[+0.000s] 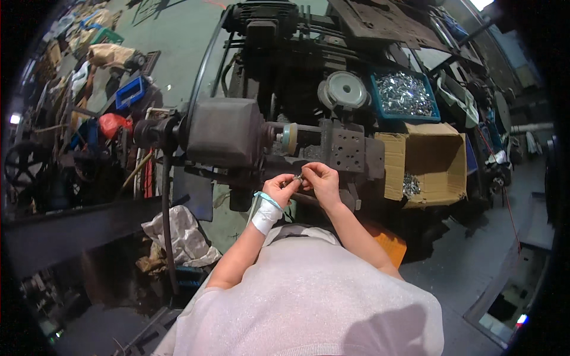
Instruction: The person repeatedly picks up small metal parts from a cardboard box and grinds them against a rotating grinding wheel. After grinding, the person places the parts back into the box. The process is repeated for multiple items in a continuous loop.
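My left hand (281,188) and my right hand (322,183) meet in front of the dark machine (222,130), fingertips pinched together. Between them is a small metal part (298,178), mostly covered by the fingers; its exact kind is too small to tell. A white wrap (267,217) and a teal band circle my left wrist. Just beyond the hands is the machine's spindle with a pale ring (290,139) on it. A block drilled with several holes (347,148) sits to the right of the spindle.
A blue bin (380,115) full of shiny small metal parts stands at the far right of the machine. Nearer is an open cardboard box (442,160) with some metal parts (411,185) inside. A round grey wheel (346,89) rests behind the block. Crumpled sacking (181,237) lies at lower left.
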